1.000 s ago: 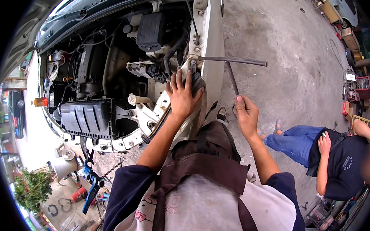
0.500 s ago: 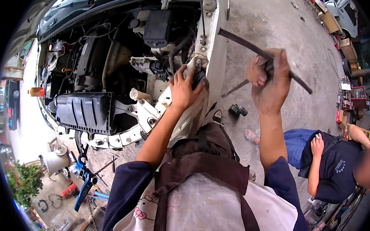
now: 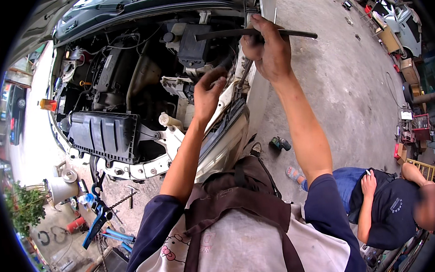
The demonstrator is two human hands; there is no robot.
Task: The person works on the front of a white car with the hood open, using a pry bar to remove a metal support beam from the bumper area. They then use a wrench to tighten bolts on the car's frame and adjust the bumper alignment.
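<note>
My right hand (image 3: 272, 50), raised over the car's fender edge, is closed round a long dark bar (image 3: 298, 33) that lies roughly level. A thinner rod (image 3: 245, 75) slants down from that hand to the fender edge, and the two look like one T-shaped wrench; the fingers hide where they meet. Over the corner of the engine bay beside the headlight (image 3: 222, 130), my left hand (image 3: 208, 92) has curled fingers, thumb close to the forefinger. Whatever it may pinch is too blurred to make out.
An open engine bay with a black ribbed cover (image 3: 103, 135) lies ahead. A dark power tool (image 3: 279, 143) rests on the floor beside the car. At right sits another person (image 3: 396, 202). A blue tool with a chain (image 3: 99, 220) stands at lower left.
My right hand has swung left and forward with the bar, from over the floor to the fender edge. My left hand has lifted off the car's corner and its fingers have curled.
</note>
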